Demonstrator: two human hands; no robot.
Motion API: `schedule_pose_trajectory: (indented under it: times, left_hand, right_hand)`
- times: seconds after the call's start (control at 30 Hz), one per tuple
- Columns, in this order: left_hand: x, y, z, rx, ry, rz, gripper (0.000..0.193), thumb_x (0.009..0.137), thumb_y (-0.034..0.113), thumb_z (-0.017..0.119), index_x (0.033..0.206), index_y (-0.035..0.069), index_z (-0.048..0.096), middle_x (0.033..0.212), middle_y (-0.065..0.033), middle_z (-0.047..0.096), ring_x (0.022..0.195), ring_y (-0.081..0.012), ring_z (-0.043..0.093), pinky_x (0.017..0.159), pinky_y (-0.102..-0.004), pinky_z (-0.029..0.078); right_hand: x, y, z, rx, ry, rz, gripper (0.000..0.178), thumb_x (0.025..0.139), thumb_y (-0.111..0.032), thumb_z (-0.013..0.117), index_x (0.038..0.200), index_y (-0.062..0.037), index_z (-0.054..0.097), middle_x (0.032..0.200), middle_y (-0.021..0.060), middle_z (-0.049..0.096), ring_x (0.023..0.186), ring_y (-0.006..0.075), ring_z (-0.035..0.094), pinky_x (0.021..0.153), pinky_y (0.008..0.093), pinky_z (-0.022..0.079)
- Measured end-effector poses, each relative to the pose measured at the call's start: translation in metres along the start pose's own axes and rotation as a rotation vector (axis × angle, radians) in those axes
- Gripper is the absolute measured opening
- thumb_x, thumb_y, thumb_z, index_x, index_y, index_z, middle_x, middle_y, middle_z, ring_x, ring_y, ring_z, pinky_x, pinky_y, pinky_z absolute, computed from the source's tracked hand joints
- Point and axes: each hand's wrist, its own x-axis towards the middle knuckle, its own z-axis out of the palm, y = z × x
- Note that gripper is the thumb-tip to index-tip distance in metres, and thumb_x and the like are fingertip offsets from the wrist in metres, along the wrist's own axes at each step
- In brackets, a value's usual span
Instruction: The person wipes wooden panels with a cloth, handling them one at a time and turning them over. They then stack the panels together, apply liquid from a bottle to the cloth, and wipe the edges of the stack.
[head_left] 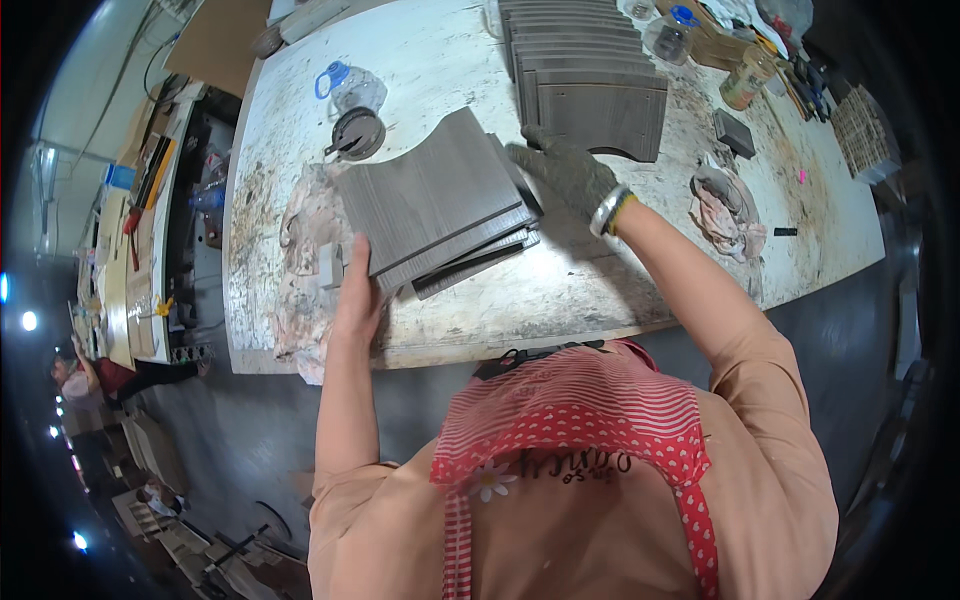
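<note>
A grey wood-grain panel (425, 190) with a concave far edge lies tilted over a small stack of similar panels (475, 268). Bare, my left hand (357, 300) grips its near left corner, thumb along the edge and the other fingers hidden below. My right hand (575, 175), in a dark, stained glove, is beside the panel's right edge with its fingers stretched out. Whether its fingertips touch the edge, I cannot tell. Just beyond that hand stands a long row of overlapping grey panels (600, 110), the nearest one with a curved lower edge.
On the stained white table (440, 335) are a dark round tin (357, 133), a clear blue-handled jug (360, 90), a small pale block (330, 265) on a rag (300, 225), another rag (728, 212), a dark block (733, 132) and a jar (748, 78). Another person (105, 380) is far left.
</note>
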Motion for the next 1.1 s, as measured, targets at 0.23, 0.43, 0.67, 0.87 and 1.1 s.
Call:
schedule_pose_trajectory:
  times: [0.23, 0.43, 0.67, 0.87, 1.1]
  left_hand:
    - [0.007, 0.021, 0.011, -0.293, -0.083, -0.203, 0.068, 0.094, 0.051, 0.047, 0.139, 0.002, 0.036, 0.139, -0.0137, 0.045, 0.126, -0.0278, 0.045, 0.104, -0.0418, 0.038]
    - [0.001, 0.016, 0.015, -0.114, -0.094, -0.256, 0.075, 0.091, 0.051, 0.052, 0.141, -0.001, 0.031, 0.140, -0.0172, 0.042, 0.127, -0.0276, 0.044, 0.105, -0.0385, 0.038]
    - [-0.042, -0.010, 0.052, 0.179, -0.273, -0.236, 0.078, 0.095, 0.045, 0.045, 0.146, -0.005, 0.015, 0.147, -0.0192, 0.030, 0.135, -0.0264, 0.029, 0.113, -0.0345, 0.019]
    - [-0.044, -0.009, 0.064, 0.305, -0.378, -0.291, 0.072, 0.096, 0.039, 0.044, 0.146, -0.004, 0.015, 0.148, -0.0178, 0.027, 0.137, -0.0256, 0.025, 0.112, -0.0344, 0.019]
    - [-0.058, 0.003, 0.066, 0.376, -0.296, -0.296, 0.074, 0.090, 0.029, 0.051, 0.147, 0.000, 0.015, 0.150, -0.0171, 0.025, 0.139, -0.0286, 0.024, 0.111, -0.0378, 0.022]
  right_hand:
    - [0.018, -0.007, 0.028, 0.548, -0.269, 0.287, 0.076, 0.080, -0.065, 0.058, 0.134, -0.0128, 0.048, 0.123, 0.0117, 0.057, 0.103, 0.0190, 0.057, 0.084, 0.0321, 0.047]
    - [0.004, -0.015, 0.025, 0.685, -0.454, 0.285, 0.089, 0.083, -0.065, 0.049, 0.139, 0.0035, 0.035, 0.137, 0.0240, 0.044, 0.122, 0.0273, 0.049, 0.101, 0.0324, 0.038]
    - [-0.075, -0.009, -0.014, 0.948, -0.326, 0.351, 0.071, 0.091, -0.045, 0.056, 0.141, -0.0007, 0.032, 0.130, 0.0158, 0.052, 0.114, 0.0197, 0.054, 0.096, 0.0314, 0.045]
    - [-0.107, -0.008, -0.029, 0.907, -0.254, 0.361, 0.077, 0.089, -0.048, 0.057, 0.143, 0.0001, 0.030, 0.138, 0.0153, 0.044, 0.123, 0.0207, 0.046, 0.102, 0.0316, 0.038]
    - [-0.144, 0.020, -0.031, 0.725, -0.147, 0.382, 0.078, 0.090, -0.042, 0.055, 0.143, 0.0055, 0.023, 0.141, 0.0221, 0.039, 0.128, 0.0248, 0.042, 0.104, 0.0346, 0.037]
